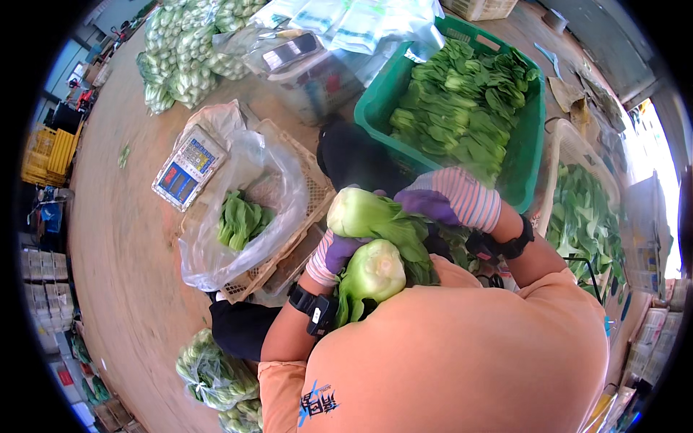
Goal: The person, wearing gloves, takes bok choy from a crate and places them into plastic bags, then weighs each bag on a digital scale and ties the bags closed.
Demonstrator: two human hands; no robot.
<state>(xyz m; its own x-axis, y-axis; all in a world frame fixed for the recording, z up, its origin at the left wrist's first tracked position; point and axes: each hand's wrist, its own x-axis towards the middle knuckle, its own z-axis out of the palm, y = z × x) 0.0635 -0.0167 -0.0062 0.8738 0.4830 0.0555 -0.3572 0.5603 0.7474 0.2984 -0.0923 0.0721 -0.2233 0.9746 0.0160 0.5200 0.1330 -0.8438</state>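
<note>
Two heads of bok choy are held close against my chest. My left hand, in a striped glove with a purple palm, grips the lower head, whose cut base faces up. The upper head lies sideways just above that hand, base to the left. At its leaves is my right hand, gloved the same way, with fingers curled and the tips partly hidden. To the left, an open clear plastic bag with some bok choy inside sits on a digital scale with a plastic crate as its platform.
A green crate of bok choy stands ahead on the right, with a pale crate of greens beside it. Ahead, plastic bags and a phone top a container. Bagged bok choy lies at far left and near left.
</note>
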